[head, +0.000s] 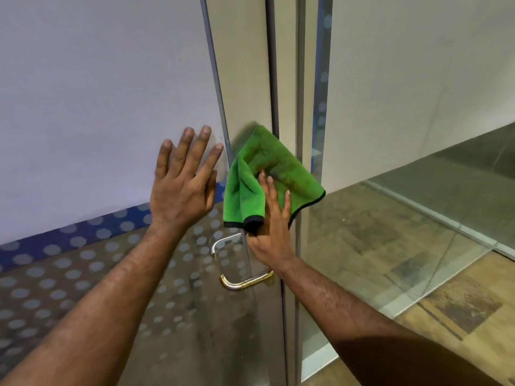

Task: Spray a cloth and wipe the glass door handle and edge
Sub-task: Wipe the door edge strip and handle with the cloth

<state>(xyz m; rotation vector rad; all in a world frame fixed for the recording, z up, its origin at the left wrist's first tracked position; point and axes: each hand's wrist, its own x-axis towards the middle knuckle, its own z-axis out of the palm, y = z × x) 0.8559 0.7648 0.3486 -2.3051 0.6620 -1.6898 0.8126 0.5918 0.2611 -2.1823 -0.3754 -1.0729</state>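
A green cloth (267, 174) with a black hem is pressed against the glass door's edge (223, 107), just above the handle. My right hand (271, 229) grips the cloth from below, fingers spread over its folds. My left hand (185, 179) lies flat and open on the frosted glass door (97, 93), left of the cloth, fingers apart. The curved metal handle (239, 282) sits below both hands, untouched. No spray bottle is in view.
A blue band with grey dots (83, 238) crosses the door at wrist height. A dark vertical frame post (273, 65) stands behind the cloth. To the right, a fixed glass panel (418, 190) shows wood-pattern floor (459, 302) beyond.
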